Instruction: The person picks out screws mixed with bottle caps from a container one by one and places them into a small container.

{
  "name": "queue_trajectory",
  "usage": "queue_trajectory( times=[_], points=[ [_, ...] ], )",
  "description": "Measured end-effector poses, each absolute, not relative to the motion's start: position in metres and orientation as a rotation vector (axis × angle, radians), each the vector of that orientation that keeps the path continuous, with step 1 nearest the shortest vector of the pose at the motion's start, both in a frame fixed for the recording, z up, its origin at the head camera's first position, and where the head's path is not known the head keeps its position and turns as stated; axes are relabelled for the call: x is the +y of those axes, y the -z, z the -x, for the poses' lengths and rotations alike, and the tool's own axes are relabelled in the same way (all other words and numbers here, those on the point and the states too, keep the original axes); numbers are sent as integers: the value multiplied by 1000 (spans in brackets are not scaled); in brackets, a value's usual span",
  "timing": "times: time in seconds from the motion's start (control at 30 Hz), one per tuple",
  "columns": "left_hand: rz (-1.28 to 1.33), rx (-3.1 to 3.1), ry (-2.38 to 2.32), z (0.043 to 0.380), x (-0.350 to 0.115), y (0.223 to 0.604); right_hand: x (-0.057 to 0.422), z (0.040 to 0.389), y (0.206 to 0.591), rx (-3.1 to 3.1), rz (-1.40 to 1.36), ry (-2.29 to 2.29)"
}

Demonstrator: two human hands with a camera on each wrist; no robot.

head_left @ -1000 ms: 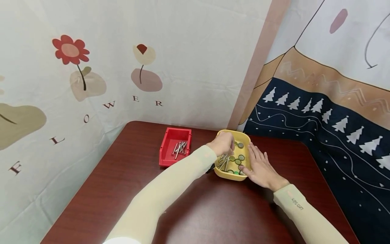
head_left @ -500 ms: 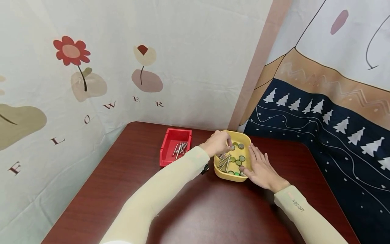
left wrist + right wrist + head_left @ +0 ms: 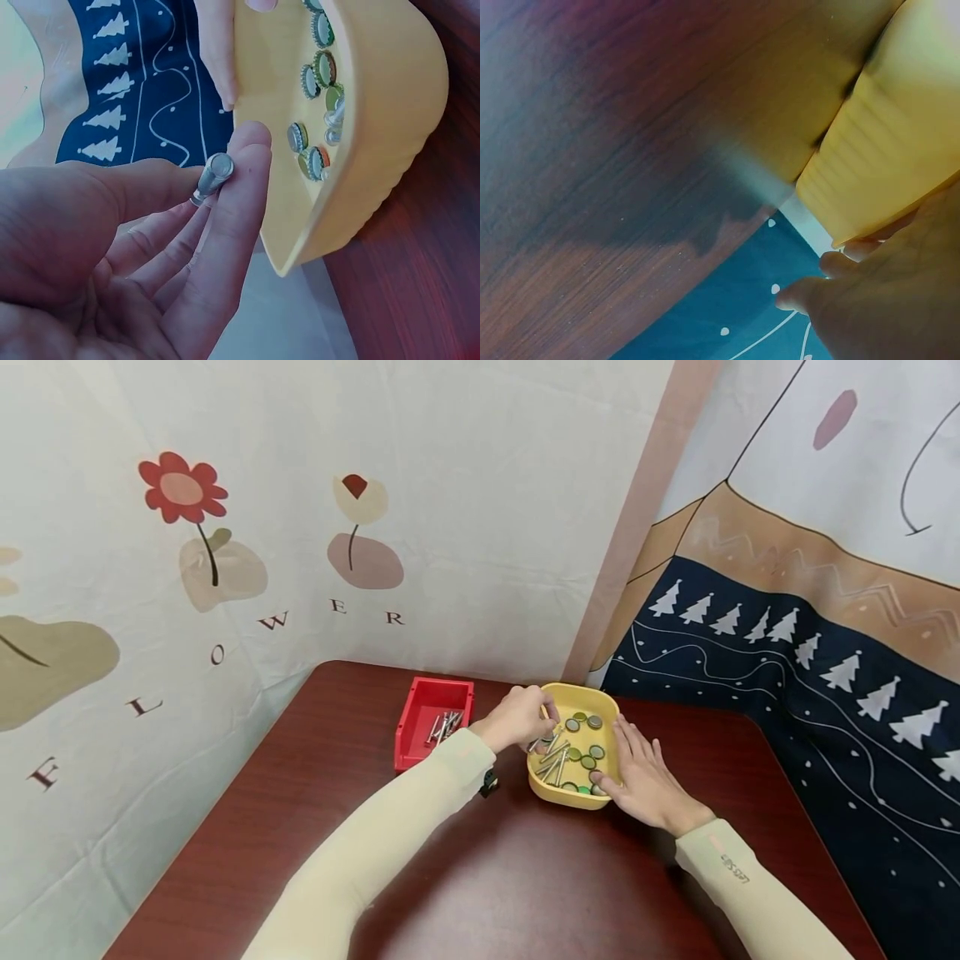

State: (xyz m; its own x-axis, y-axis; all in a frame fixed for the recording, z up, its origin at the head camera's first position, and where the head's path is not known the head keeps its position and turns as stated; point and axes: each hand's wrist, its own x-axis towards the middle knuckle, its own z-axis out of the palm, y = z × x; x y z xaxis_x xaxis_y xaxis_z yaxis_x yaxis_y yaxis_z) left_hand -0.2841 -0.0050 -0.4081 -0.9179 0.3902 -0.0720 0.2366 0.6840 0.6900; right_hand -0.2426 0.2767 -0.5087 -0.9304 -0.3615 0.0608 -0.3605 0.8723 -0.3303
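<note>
My left hand (image 3: pixel 517 718) pinches a short silver metal bolt (image 3: pixel 214 178) between thumb and fingers. It is over the left rim of the yellow tub (image 3: pixel 567 800). Inside the tub, several long metal bolts (image 3: pixel 553 767) lie in a heap at the left, and several bottle caps (image 3: pixel 588 762) are scattered around them. My right hand (image 3: pixel 647 781) rests along the tub's right side with straight fingers, its thumb reaching over the rim. The right wrist view has that hand (image 3: pixel 900 292) against the tub's outer wall.
Left of the tub stands a red bin (image 3: pixel 429 697) holding several metal bolts (image 3: pixel 446 725), partly covered by my left sleeve. Both containers stand near the back of the dark wooden table (image 3: pixel 540 877). A printed curtain (image 3: pixel 480 527) hangs behind it.
My left hand has drawn back from deep inside the yellow tub, leftward to its left rim. More caps and bolts show now. The right hand stays on the tub's right side.
</note>
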Motion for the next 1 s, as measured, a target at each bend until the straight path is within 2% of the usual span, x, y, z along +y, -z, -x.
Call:
queue_trajectory(
  times=[1.0],
  points=[
    [-328,2582,-1359,277,-75,405,276,242,510,3050,579,534]
  ],
)
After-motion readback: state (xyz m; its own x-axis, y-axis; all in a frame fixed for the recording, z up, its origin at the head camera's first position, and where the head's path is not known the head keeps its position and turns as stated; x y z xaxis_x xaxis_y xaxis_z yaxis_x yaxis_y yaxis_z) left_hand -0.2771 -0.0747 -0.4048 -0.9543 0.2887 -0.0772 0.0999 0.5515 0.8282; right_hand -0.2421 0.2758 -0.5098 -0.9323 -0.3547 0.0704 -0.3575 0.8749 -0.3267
